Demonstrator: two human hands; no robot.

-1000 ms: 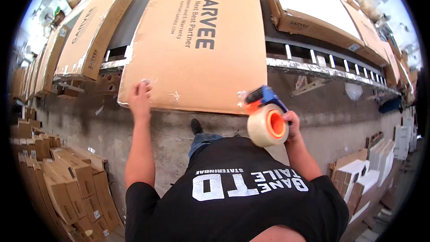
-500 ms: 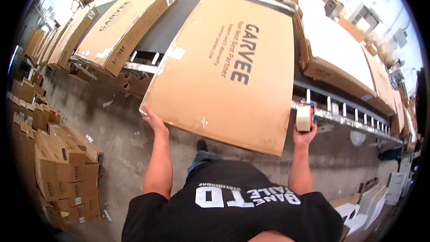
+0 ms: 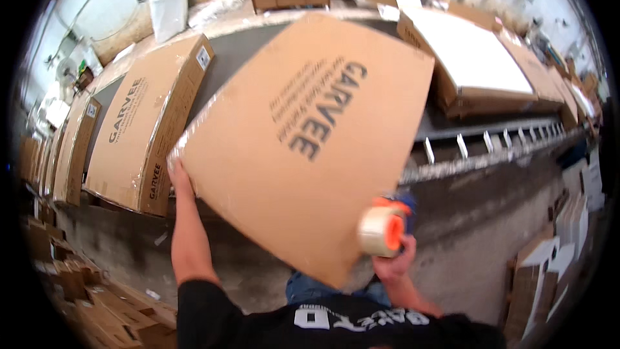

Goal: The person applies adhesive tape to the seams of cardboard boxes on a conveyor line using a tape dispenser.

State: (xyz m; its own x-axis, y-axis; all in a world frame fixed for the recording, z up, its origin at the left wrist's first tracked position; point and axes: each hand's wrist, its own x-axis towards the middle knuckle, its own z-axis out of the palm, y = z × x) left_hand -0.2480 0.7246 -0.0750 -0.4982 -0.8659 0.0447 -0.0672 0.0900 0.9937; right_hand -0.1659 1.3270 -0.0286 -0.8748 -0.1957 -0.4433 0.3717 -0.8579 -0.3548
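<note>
A large flat cardboard box with dark printing lies slantwise on the dark conveyor, one corner jutting over its near edge toward my body. My left hand grips the box's left corner; its fingers are partly hidden. In my right hand is a tape gun, orange and blue, carrying a wide roll of clear tape. The roll is beside the box's near right edge; whether it touches the cardboard I cannot tell.
Another flat carton rests on the conveyor to the left, with more beyond it. To the right sits an open carton topped by a white panel. A metal roller rail runs along the near side. Stacked boxes stand lower left.
The box has turned clockwise, its near right corner swinging toward me and left. My right hand has brought the tape gun left and nearer. My left hand stays at the left corner.
</note>
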